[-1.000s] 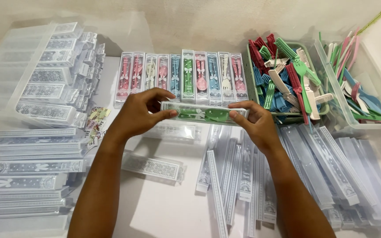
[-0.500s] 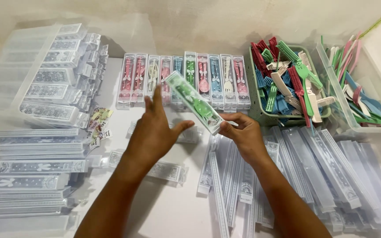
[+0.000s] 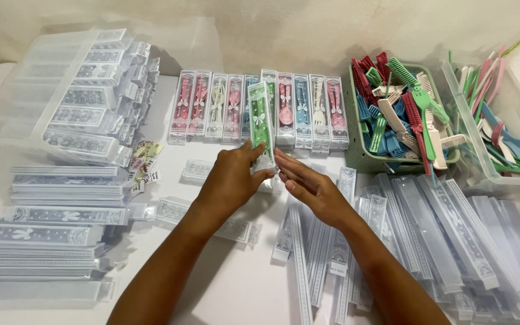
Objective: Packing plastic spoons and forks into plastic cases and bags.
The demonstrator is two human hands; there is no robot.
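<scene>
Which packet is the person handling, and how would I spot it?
Find the row of clear slim packets lying side by side at the back of the white table. Both hands, left hand and right hand, meet at its front edge around the clear packet with green contents. Its neighbours show pink, cream or blue.

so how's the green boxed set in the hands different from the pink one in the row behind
The green boxed set holds green pieces; the pink boxed set holds pink ones. The green one is held by the left hand and right hand, overlapping the row; the pink lies in line. Both are clear, lace-printed boxes.
</scene>
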